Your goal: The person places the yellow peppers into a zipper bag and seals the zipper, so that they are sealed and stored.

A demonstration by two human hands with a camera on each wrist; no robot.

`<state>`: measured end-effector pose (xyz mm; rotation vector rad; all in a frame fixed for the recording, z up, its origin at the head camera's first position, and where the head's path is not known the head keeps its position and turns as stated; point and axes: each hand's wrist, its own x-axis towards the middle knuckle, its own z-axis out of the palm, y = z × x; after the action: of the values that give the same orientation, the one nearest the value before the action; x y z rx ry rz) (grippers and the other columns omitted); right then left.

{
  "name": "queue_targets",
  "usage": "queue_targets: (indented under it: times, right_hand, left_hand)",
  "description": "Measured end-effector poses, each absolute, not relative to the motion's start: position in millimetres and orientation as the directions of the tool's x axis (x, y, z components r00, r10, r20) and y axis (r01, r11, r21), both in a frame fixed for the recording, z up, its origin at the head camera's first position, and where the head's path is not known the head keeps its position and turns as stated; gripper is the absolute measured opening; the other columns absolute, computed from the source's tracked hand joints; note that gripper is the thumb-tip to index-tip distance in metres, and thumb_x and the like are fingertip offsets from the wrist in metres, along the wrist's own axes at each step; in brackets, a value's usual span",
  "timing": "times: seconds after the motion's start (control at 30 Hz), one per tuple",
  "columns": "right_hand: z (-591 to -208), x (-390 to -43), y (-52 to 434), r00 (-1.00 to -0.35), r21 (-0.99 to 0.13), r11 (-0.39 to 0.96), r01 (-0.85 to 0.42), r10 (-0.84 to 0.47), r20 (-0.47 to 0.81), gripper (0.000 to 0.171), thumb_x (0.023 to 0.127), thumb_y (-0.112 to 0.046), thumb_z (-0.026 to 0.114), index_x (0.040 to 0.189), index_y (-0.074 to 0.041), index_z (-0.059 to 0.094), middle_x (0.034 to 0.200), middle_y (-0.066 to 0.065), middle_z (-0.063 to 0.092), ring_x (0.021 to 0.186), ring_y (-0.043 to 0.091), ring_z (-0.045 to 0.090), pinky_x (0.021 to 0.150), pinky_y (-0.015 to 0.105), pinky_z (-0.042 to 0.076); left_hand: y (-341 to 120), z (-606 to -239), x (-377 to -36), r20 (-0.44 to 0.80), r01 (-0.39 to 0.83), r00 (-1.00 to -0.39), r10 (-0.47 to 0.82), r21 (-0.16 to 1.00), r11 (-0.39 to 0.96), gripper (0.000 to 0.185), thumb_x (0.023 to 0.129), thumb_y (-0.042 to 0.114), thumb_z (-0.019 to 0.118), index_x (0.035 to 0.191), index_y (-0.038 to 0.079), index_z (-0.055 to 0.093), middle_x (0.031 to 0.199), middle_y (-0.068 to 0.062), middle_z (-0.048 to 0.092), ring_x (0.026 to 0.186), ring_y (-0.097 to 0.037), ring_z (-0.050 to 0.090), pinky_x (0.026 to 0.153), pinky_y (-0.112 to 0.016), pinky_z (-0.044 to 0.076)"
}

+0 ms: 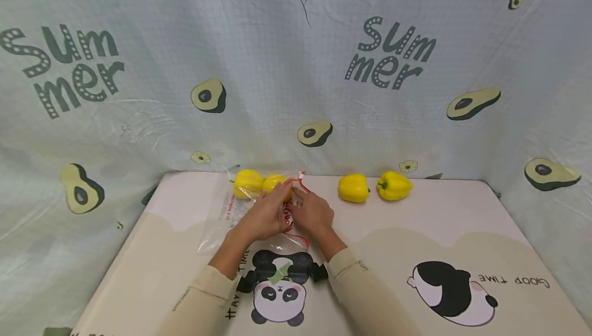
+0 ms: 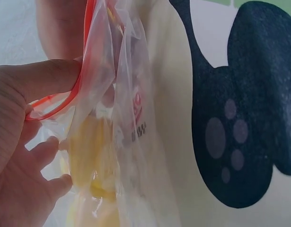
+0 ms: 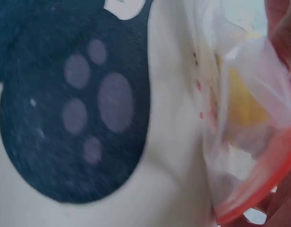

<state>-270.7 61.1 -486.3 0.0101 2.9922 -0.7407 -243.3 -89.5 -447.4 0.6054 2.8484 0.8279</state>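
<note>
A clear plastic bag [image 1: 213, 228] with red print and a red-edged mouth lies on the table. Inside it are two yellow bell peppers, the left pepper [image 1: 248, 184] and the right pepper [image 1: 277, 186] partly behind my fingers. My left hand [image 1: 265, 217] holds the bag near its mouth; in the left wrist view its thumb lies against the red edge [image 2: 78, 90], with a pepper [image 2: 91, 161] blurred through the plastic. My right hand [image 1: 315, 213] grips the mouth's right side by the red strip [image 3: 266, 175]. Its fingertips are partly hidden.
Two more yellow bell peppers, one [image 1: 353, 188] and its neighbour [image 1: 394, 186], lie right of the bag near the back edge. The tablecloth [image 1: 407, 243] carries panda and dog prints. A patterned curtain [image 1: 259, 69] hangs behind the table.
</note>
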Motion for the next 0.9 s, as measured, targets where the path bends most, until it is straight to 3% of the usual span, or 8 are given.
queue_targets:
  times: [0.2, 0.3, 0.43, 0.6, 0.9]
  right_hand:
    - [-481.4, -273.4, 63.8, -0.986, -0.446, 0.895, -0.029, -0.100, -0.136, 0.067, 0.090, -0.030, 0.070, 0.153, -0.039, 0.051, 0.144, 0.008, 0.066, 0.106, 0.034, 0.067, 0.084, 0.048, 0.059]
    - [-480.6, -273.4, 68.4, -0.985, -0.517, 0.854, -0.053, -0.129, -0.112, 0.063, 0.089, -0.024, 0.070, 0.150, -0.032, 0.057, 0.131, 0.011, 0.072, 0.099, 0.031, 0.065, 0.083, 0.044, 0.058]
    - [-480.4, -271.1, 76.8, -0.992, -0.687, 0.721, -0.094, -0.130, 0.000, 0.044, 0.092, -0.016, 0.070, 0.136, -0.019, 0.071, 0.108, 0.010, 0.077, 0.093, 0.026, 0.067, 0.084, 0.040, 0.060]
    - [-481.7, -267.3, 89.3, -0.994, -0.798, 0.594, -0.104, -0.074, 0.075, 0.031, 0.095, -0.012, 0.072, 0.126, -0.012, 0.077, 0.110, 0.008, 0.081, 0.103, 0.026, 0.076, 0.091, 0.039, 0.064]
    - [-475.2, -264.9, 112.2, -0.997, -0.836, 0.546, -0.048, 0.022, 0.071, 0.026, 0.097, -0.012, 0.072, 0.123, -0.010, 0.078, 0.116, 0.007, 0.080, 0.111, 0.026, 0.074, 0.097, 0.040, 0.062]
  left_hand:
    - [-90.7, -449.7, -242.1, -0.029, 0.310, -0.923, 0.384, 0.536, 0.785, 0.107, 0.082, 0.015, 0.089, 0.167, 0.014, 0.024, 0.173, -0.006, 0.029, 0.164, -0.028, 0.019, 0.132, -0.060, 0.010]
    - [-90.5, -451.1, -242.4, -0.028, 0.315, -0.921, 0.387, 0.531, 0.787, 0.108, 0.082, 0.015, 0.089, 0.167, 0.014, 0.023, 0.174, -0.006, 0.029, 0.164, -0.028, 0.019, 0.132, -0.061, 0.010]
    - [-89.6, -452.3, -243.8, -0.013, 0.334, -0.918, 0.397, 0.516, 0.789, 0.108, 0.081, 0.015, 0.089, 0.167, 0.012, 0.023, 0.173, -0.007, 0.029, 0.164, -0.029, 0.020, 0.132, -0.062, 0.012]
    - [-88.8, -452.3, -244.1, -0.021, 0.322, -0.921, 0.388, 0.516, 0.793, 0.111, 0.080, 0.017, 0.090, 0.167, 0.013, 0.023, 0.174, -0.006, 0.029, 0.164, -0.028, 0.020, 0.132, -0.061, 0.012]
    - [-87.4, -449.9, -243.1, -0.029, 0.319, -0.920, 0.391, 0.522, 0.791, 0.107, 0.082, 0.017, 0.089, 0.167, 0.011, 0.024, 0.174, -0.008, 0.027, 0.164, -0.028, 0.019, 0.133, -0.058, 0.009]
